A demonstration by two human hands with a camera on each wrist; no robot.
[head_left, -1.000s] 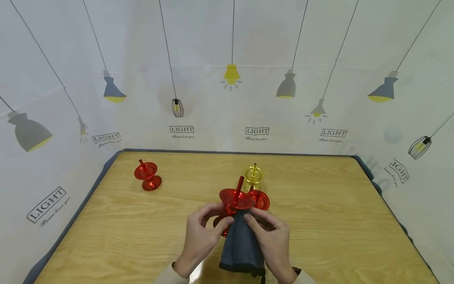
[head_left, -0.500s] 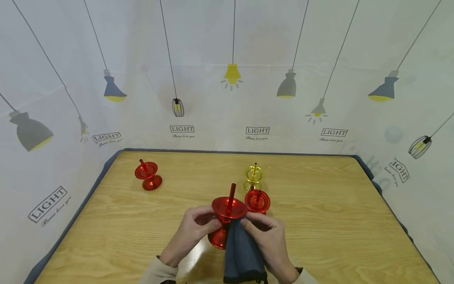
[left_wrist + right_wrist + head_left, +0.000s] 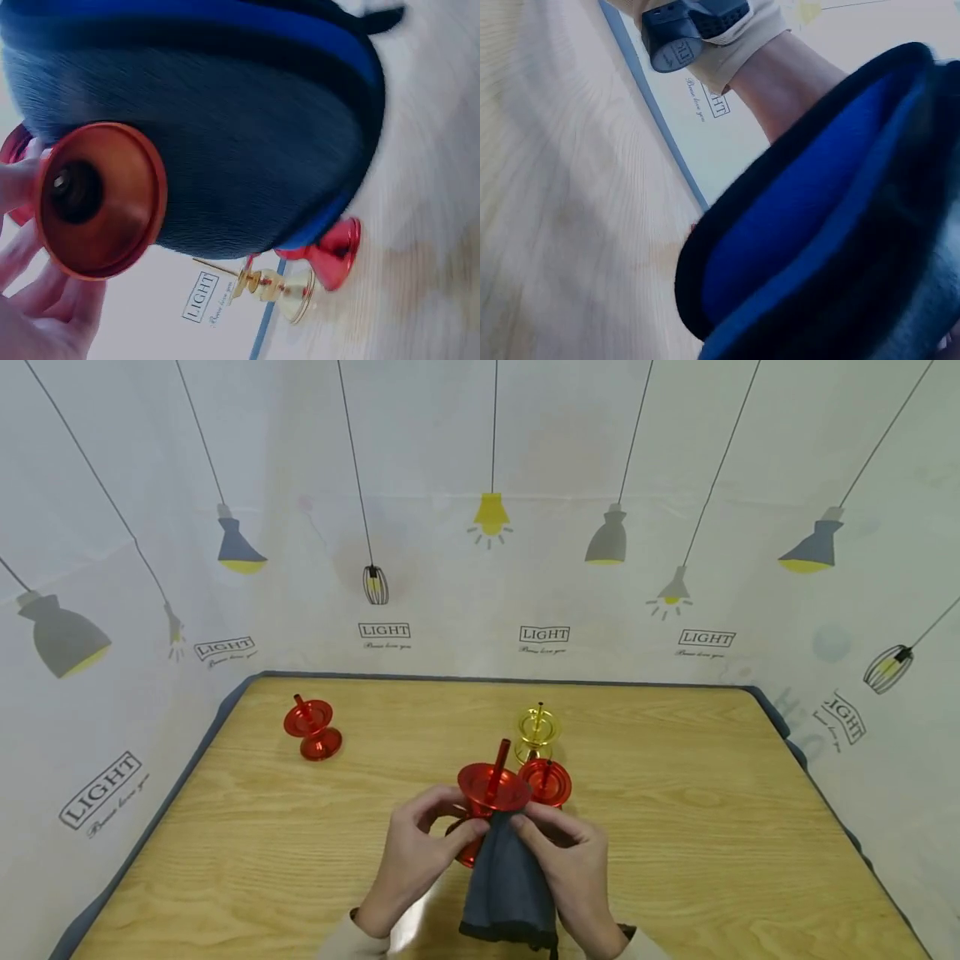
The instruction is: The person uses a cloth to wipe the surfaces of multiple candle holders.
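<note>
In the head view a red metal candle holder (image 3: 492,787) with an upright tube is raised before me, slightly tilted. My left hand (image 3: 416,860) grips it below the dish, and its hollow base (image 3: 131,206) faces the left wrist camera. A dark grey-blue cloth (image 3: 510,885) hangs from just under the dish, pinched by my right hand (image 3: 573,868) against the holder. The cloth's bright blue underside (image 3: 780,247) and black edging show in the right wrist view. Part of the holder's stem and base is hidden behind the cloth and fingers.
Right behind the held one stands a second red candle holder (image 3: 545,782), with a gold candle holder (image 3: 537,727) beyond it. Another red candle holder (image 3: 309,720) is at the table's back left. A white printed sheet (image 3: 450,593) rises around the wooden table (image 3: 712,810).
The candle holder and both hands have dipped down and left, then come back up and right. The cloth has swung along, and both hands keep their hold.
</note>
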